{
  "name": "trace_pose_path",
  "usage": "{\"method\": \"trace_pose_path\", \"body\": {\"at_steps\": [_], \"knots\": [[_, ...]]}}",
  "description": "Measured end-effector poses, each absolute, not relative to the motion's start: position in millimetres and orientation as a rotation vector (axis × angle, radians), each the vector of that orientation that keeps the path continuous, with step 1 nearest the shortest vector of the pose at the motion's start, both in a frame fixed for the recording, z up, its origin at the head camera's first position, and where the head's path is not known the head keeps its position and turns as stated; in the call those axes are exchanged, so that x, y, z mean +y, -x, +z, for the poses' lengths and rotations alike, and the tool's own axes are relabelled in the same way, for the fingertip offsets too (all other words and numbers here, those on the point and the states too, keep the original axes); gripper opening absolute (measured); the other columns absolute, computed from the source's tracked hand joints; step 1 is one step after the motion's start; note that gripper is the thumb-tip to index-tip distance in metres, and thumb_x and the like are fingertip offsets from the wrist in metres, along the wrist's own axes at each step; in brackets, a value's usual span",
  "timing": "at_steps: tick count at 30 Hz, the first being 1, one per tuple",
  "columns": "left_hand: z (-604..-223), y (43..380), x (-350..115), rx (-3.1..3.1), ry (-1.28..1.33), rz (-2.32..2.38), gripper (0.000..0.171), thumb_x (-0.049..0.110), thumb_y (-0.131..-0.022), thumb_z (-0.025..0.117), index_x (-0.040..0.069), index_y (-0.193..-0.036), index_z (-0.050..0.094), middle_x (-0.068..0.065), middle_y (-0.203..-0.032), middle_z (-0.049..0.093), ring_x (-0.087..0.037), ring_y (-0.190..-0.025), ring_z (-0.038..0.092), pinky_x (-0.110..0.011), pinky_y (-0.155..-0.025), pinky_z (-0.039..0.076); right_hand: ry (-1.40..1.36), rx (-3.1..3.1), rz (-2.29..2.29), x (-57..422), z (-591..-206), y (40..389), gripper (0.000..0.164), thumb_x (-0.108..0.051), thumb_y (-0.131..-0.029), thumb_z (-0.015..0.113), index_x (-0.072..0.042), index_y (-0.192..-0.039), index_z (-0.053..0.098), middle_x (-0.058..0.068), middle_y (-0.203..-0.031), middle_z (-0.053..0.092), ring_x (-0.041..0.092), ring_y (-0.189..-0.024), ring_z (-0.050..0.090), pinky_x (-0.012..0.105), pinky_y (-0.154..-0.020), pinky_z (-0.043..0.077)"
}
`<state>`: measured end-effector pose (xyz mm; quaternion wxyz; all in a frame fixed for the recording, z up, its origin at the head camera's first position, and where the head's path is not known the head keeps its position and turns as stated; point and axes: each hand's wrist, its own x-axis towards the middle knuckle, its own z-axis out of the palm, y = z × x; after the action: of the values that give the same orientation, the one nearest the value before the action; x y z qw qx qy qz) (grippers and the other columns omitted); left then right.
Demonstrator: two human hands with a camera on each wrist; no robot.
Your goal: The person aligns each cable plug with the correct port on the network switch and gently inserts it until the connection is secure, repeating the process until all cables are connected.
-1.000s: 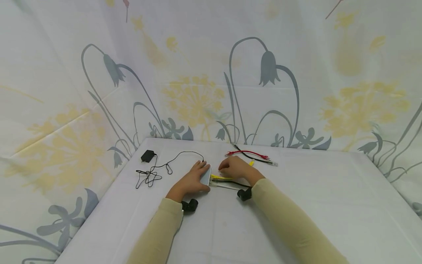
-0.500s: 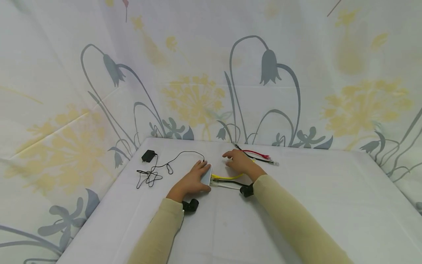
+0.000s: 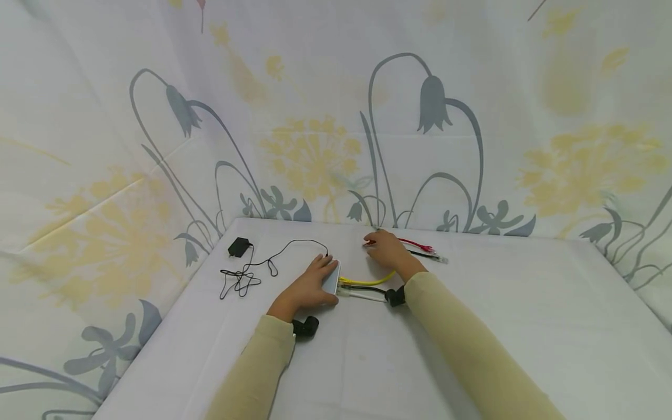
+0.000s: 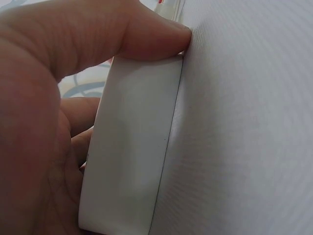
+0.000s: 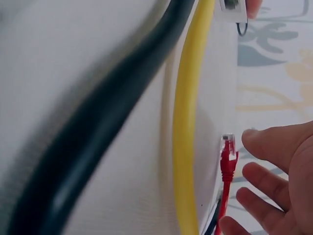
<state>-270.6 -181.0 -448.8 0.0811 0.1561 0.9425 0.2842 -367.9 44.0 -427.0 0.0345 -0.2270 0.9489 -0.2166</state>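
A flat white plastic box lies on the white-covered desk under the person's left hand, whose fingers grip it, the thumb against the near end and the other fingers reaching over the far end. A yellow cable, a thick black cable and a thin white cable run from the box's right-hand edge toward the right wrist. Farther back, the right hand is over a red cable with a clear plug; its fingers are spread and relaxed, the thumb just beside that plug, and whether a lower fingertip touches the cable I cannot tell. A second black cable with a clear plug lies next to the red one. From the box's far end a thin black cord curves left into a loose tangle and on to a black block-shaped power adapter. Both arms wear beige sleeves and a black wrist camera. Behind the desk hangs white fabric printed with grey bellflowers and yellow blooms.
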Motion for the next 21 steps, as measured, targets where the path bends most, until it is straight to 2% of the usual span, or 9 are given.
{"method": "trace_pose_path", "body": {"at_steps": [5, 12, 21], "knots": [[-450, 272, -181, 2.82, -0.471, 0.834, 0.089, 0.027, -0.075, 0.076, 0.015, -0.152, 0.033, -0.004, -0.162, 0.021, -0.026, -0.153, 0.004, -0.05, -0.119, 0.022, 0.649, 2.939, -0.652, 45, -432, 375, 0.042, -0.009, -0.09, 0.052, -0.004, -0.132, 0.059, 0.017, -0.132, 0.059, 0.035, -0.128, 0.051, 0.049, -0.107, 0.039], [-451, 271, -180, 2.815, -0.468, 0.858, 0.09, 0.025, -0.073, 0.076, 0.015, -0.152, 0.034, -0.004, -0.162, 0.021, -0.027, -0.152, 0.004, -0.05, -0.119, 0.021, 0.569, 2.924, -0.573, 48, -437, 381, 0.044, -0.016, -0.096, 0.049, -0.006, -0.139, 0.052, 0.016, -0.143, 0.051, 0.036, -0.137, 0.042, 0.051, -0.112, 0.033], [-449, 271, -181, 2.818, -0.469, 0.852, 0.09, 0.025, -0.073, 0.075, 0.014, -0.152, 0.034, -0.005, -0.162, 0.021, -0.027, -0.152, 0.004, -0.05, -0.119, 0.021, 0.526, 2.976, -0.482, 46, -441, 384, 0.038, -0.019, -0.101, 0.046, -0.011, -0.136, 0.057, 0.014, -0.139, 0.055, 0.039, -0.131, 0.047, 0.06, -0.105, 0.035]]}}
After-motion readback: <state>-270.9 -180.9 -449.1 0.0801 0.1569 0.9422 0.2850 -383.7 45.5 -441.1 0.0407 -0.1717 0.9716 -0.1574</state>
